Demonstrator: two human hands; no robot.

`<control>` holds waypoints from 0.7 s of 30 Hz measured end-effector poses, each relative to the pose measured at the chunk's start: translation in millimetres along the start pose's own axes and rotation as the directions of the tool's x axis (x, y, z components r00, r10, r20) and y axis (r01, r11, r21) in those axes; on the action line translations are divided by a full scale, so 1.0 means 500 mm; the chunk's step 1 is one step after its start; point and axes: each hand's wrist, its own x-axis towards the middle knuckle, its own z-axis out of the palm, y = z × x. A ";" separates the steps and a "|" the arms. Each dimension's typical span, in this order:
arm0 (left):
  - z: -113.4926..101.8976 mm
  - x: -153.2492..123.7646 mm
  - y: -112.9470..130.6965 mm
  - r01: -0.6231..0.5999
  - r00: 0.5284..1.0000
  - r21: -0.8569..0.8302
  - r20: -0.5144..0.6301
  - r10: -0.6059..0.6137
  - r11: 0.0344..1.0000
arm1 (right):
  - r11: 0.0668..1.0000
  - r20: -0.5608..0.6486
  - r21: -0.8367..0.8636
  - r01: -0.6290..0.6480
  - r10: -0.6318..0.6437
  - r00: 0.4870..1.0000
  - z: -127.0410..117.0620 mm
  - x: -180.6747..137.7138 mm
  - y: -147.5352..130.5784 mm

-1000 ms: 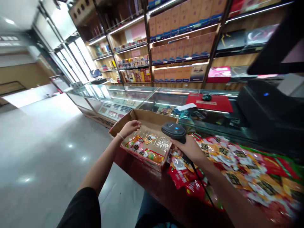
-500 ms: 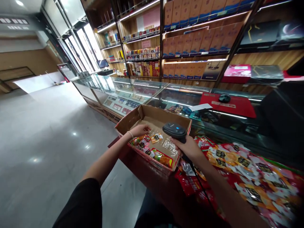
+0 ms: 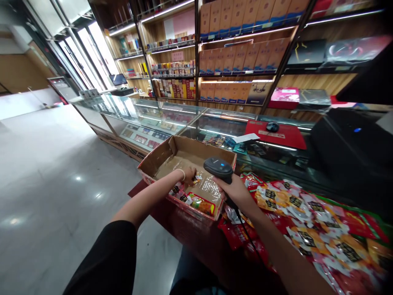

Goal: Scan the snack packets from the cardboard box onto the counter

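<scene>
My right hand (image 3: 231, 190) grips a black barcode scanner (image 3: 218, 167) with a small blue light, held over the right side of an open cardboard box (image 3: 202, 145). Its cord hangs down past my wrist. Inside the box, my left hand (image 3: 189, 175) has its fingers curled onto a small orange-and-white snack packet (image 3: 197, 179), partly covering it. A red snack packet with a colourful picture (image 3: 202, 203) lies along the box's near side. Next to it are white-and-pink packets (image 3: 183, 197), partly under my left forearm.
A heap of snack packets (image 3: 307, 237) covers the surface at right. Behind the box runs a glass display counter (image 3: 184, 110), bearing a red mat (image 3: 288, 137), a mouse (image 3: 272, 127) and a paper slip (image 3: 247, 138). Stocked shelves (image 3: 239, 53) stand beyond.
My left hand has moved right and down within the box, onto the small orange packet. The view has turned slightly right; my right hand still holds the scanner over the box.
</scene>
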 end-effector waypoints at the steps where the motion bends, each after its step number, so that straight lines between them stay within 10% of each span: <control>1: -0.001 -0.001 -0.003 -0.006 1.000 -0.045 -0.031 0.005 0.999 | 1.000 -0.006 0.013 -0.002 0.002 1.000 0.001 -0.002 -0.002; 10: -0.082 -0.031 0.014 -0.145 0.961 -0.409 -0.276 0.029 0.901 | 1.000 -0.029 0.000 0.004 -0.004 1.000 -0.024 -0.022 -0.011; 16: -0.145 -0.094 0.077 -0.264 0.958 -0.958 -0.274 -0.085 0.109 | 0.992 -0.135 -0.097 0.078 -0.091 0.987 -0.074 -0.055 -0.009; 21: -0.159 -0.121 0.127 -0.275 0.950 -0.958 -0.258 -0.175 -0.084 | 0.947 -0.197 -0.249 0.203 -0.254 0.947 -0.102 -0.088 -0.014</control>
